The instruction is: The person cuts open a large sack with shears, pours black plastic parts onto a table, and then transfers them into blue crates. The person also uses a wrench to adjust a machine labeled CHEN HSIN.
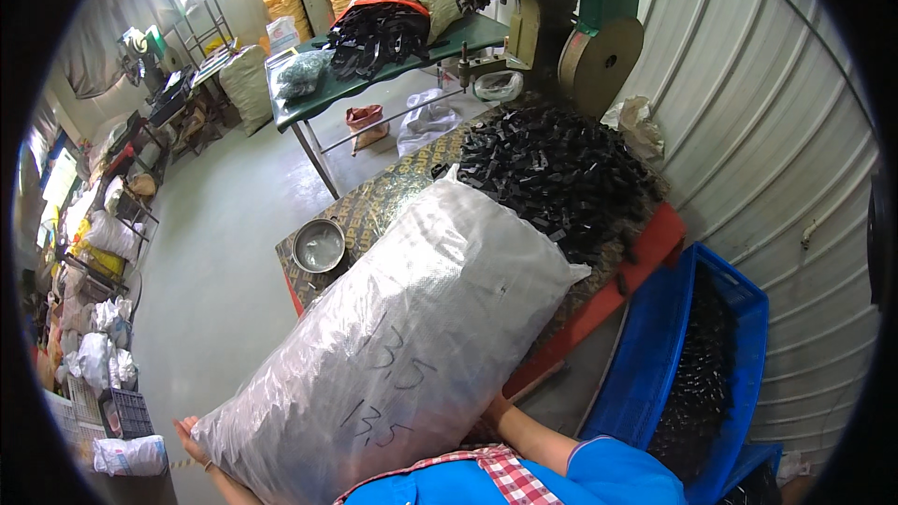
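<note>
A large, full white woven plastic sack [414, 308] slants across the space before me, its far end over the worktable and its near end against my body. Handwritten figures mark its side. My left hand [188, 436] holds the near left corner, with its fingers curled around the edge. From the right, my forearm reaches beneath the sack; my right hand [497, 408] supports it from below, and its fingers are hidden. Behind the sack's far end, a heap of small black parts [554, 168] covers much of the patterned worktable [372, 203].
A round metal bowl [318, 246] sits at the worktable's left edge. Blue crates [747, 337] with dark parts stand at right, near the corrugated wall [758, 112]. Beyond are a press machine [526, 28] and a green table [295, 109] bearing an opened sack of black strips [379, 35].
</note>
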The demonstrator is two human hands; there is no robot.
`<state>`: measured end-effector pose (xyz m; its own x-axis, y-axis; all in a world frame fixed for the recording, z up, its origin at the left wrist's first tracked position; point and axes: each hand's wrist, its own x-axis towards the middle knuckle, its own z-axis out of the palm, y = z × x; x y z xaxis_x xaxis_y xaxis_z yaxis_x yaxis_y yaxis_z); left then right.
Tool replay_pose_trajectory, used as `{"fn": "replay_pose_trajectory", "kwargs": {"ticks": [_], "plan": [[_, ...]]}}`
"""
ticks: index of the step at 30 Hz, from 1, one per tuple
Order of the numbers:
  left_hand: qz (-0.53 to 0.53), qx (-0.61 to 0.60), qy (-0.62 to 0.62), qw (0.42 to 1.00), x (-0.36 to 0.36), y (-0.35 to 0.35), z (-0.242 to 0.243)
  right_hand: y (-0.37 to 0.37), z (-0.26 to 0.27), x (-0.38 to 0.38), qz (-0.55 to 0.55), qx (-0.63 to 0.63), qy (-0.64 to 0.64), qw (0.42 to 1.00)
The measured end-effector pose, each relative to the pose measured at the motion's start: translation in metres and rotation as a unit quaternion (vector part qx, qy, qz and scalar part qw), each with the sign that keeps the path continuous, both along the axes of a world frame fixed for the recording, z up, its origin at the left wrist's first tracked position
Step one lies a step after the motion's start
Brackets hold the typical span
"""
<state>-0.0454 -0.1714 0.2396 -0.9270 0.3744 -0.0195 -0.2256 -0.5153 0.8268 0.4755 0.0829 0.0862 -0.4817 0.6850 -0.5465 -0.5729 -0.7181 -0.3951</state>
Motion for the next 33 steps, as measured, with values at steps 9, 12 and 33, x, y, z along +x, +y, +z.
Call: {"fn": "replay_pose_trajectory", "kwargs": {"ticks": [9,12,33], "plan": [[-0.046,0.075,0.055,0.995,0.123,0.044,0.198,0.007,0.002,0.003,0.047,-0.03,0.042,0.998],[-0.085,0.131,0.139,0.978,0.138,0.039,0.285,0.007,0.003,0.006,0.056,-0.038,0.059,0.996],[-0.023,-0.113,0.152,0.982,0.151,0.062,0.244,0.065,0.009,-0.008,0.056,-0.037,0.084,0.994]]}}
